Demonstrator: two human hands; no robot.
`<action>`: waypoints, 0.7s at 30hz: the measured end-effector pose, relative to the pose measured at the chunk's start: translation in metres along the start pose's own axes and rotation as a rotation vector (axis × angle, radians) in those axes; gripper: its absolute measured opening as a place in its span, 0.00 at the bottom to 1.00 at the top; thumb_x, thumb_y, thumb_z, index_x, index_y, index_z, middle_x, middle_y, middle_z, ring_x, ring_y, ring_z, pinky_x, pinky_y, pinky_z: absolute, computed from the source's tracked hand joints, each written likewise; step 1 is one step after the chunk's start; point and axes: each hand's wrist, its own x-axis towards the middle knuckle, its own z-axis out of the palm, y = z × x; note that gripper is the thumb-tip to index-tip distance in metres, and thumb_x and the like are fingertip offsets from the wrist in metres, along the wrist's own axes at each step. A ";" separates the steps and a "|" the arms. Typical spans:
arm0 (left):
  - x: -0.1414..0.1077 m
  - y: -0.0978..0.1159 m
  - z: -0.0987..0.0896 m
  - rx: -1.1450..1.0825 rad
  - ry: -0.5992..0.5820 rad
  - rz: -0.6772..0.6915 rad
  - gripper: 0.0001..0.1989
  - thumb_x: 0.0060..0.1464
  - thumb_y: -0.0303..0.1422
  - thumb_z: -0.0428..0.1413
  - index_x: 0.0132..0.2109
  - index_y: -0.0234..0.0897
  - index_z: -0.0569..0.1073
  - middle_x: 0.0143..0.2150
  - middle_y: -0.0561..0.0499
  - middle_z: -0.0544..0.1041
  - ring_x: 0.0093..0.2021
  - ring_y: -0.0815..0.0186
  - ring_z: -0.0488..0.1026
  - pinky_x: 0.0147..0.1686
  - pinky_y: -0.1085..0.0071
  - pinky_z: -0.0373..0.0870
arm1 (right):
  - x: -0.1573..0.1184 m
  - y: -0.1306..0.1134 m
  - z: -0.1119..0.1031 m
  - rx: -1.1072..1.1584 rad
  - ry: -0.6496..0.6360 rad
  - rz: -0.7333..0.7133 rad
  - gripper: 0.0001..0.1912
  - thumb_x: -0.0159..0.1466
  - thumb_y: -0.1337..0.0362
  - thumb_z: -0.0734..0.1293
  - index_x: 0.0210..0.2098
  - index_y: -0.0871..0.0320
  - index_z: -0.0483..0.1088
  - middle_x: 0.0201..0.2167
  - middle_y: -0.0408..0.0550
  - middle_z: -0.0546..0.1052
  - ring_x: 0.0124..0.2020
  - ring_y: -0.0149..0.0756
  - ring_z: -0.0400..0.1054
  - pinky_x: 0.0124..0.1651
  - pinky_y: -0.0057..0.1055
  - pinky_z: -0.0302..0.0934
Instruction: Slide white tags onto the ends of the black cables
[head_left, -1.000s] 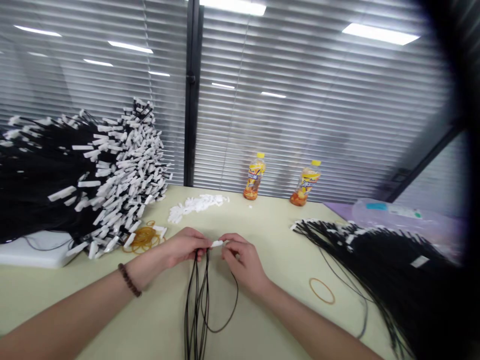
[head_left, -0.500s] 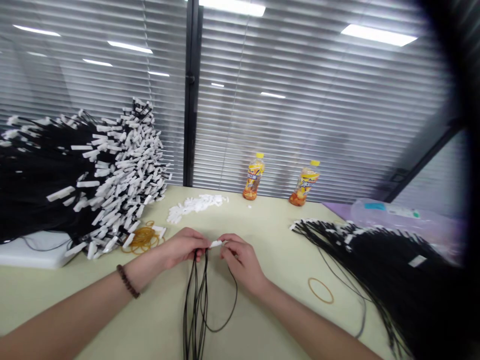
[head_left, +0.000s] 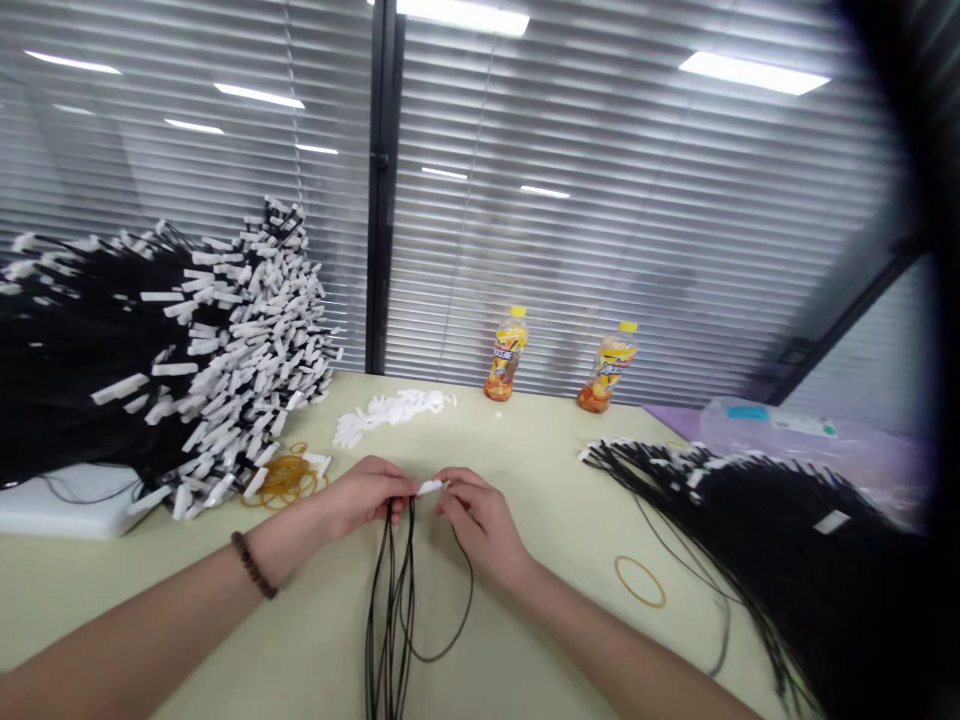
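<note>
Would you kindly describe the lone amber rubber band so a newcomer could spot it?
On the pale green table, find the white-tipped black cord bundle at right. Left of it lies the amber rubber band, one open oval, unlike the tangled amber pile.

Lighting bright and cool. I record white strips of glare over the blinds; faint, soft shadows near my hands; lettering blurred; right edge black, curved; outer areas stretched.
</note>
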 end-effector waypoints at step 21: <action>-0.002 0.001 0.003 0.089 -0.032 0.024 0.11 0.41 0.35 0.57 0.27 0.28 0.71 0.18 0.54 0.61 0.20 0.74 0.58 0.21 0.76 0.57 | -0.002 -0.005 -0.001 -0.088 0.007 -0.016 0.09 0.59 0.71 0.56 0.27 0.60 0.66 0.32 0.46 0.67 0.35 0.30 0.62 0.38 0.26 0.55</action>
